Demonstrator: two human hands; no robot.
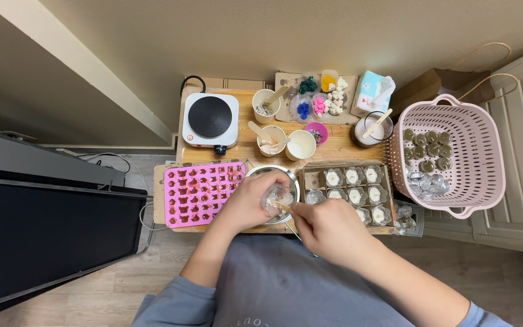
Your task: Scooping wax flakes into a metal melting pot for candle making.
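Observation:
My left hand [246,203] grips a small clear cup [277,198] with white wax in it, held over a metal bowl [272,172] at the table's front edge. My right hand [328,227] holds a thin wooden stick [284,208] whose tip reaches into the cup. A pink silicone mould [201,192] with small brown-filled cavities lies just left of the bowl. On the right of the bowl a cardboard tray [310,180] holds several small cups with white wax.
A white hot plate [210,119] stands at the back left. Paper cups with sticks [271,140], a glass jar [370,130], a board of coloured shapes [319,100] and a tissue box [371,91] fill the back. A pink basket [485,157] of small cups sits right.

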